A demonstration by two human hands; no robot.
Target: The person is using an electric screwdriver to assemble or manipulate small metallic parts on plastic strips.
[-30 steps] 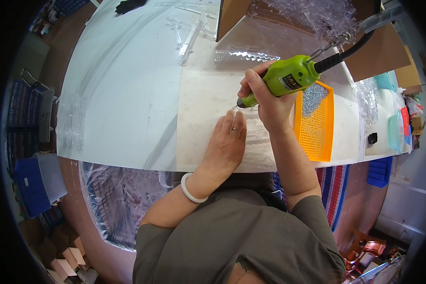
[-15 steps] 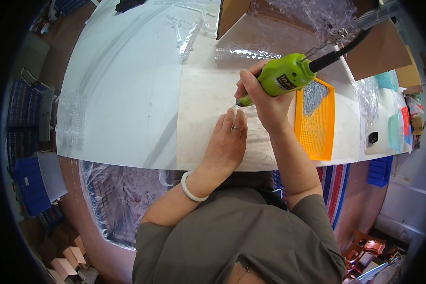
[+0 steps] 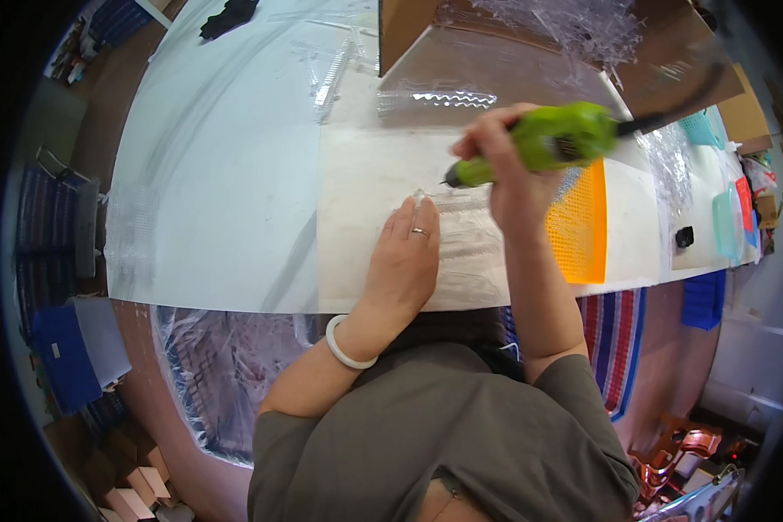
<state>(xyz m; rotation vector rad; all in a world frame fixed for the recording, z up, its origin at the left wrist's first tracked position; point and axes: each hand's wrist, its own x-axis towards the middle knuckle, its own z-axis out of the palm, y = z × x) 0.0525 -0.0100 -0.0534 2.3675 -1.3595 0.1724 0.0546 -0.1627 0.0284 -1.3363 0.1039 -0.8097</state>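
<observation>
My right hand (image 3: 518, 174) is wrapped round a green electric screwdriver (image 3: 570, 137), held tilted above the table with its dark tip pointing down to the left. Motion blurs the tool's rear and its cord. The tip is apart from my left fingertips. My left hand (image 3: 404, 261) lies on the pale board with fingers stretched out together. A small clear plastic piece (image 3: 419, 195) shows at its fingertips, partly hidden by them. Flat, clear plastic pieces (image 3: 465, 252) appear to lie right of that hand, their outlines hard to make out.
An orange tray (image 3: 593, 235) of small metal parts sits to the right, partly behind my forearm. A cardboard box (image 3: 513, 52) with clear plastic stands at the back. Clear ridged strips (image 3: 435, 97) lie before it. Teal containers (image 3: 726, 226) stand far right.
My right hand has lifted the screwdriver and tilted it, its tip now away from my left fingertips. My left hand stays on the board, its fingers slightly shifted.
</observation>
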